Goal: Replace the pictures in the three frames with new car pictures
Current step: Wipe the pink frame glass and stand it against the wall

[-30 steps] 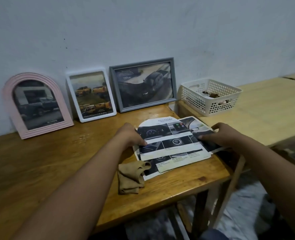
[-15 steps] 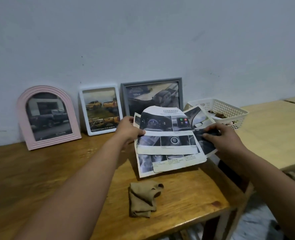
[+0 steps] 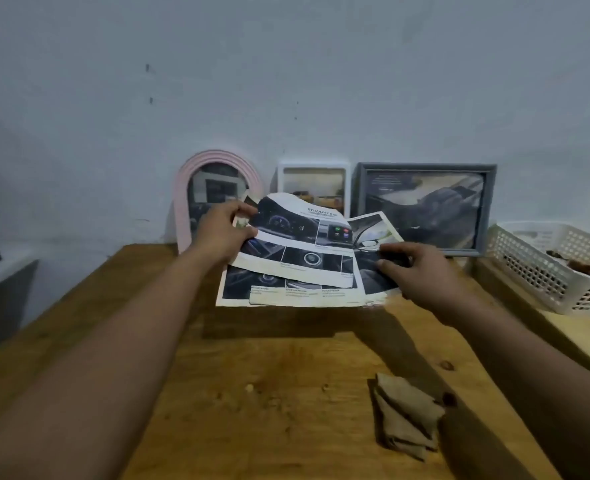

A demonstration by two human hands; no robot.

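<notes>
Head view: wooden table (image 3: 286, 393) below, three frames against the wall, and the stack of car pictures (image 3: 300, 261) is up in the air, long axis left-right. Left hand (image 3: 222, 233) pinches its left edge just before the pink arched frame (image 3: 182, 202), the nearest; right hand (image 3: 421, 271) pinches the right. "ADVANCED" reads on top.

left hand (image 3: 226, 233): fingers pinching | right hand (image 3: 421, 271): fingers gripping | arms outstretched

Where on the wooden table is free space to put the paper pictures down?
Bare wood lies between the held car pictures and the folded brown cloth, and left of that cloth. The back edge is crowded: pink arched frame, white frame, grey frame, white basket.
</notes>
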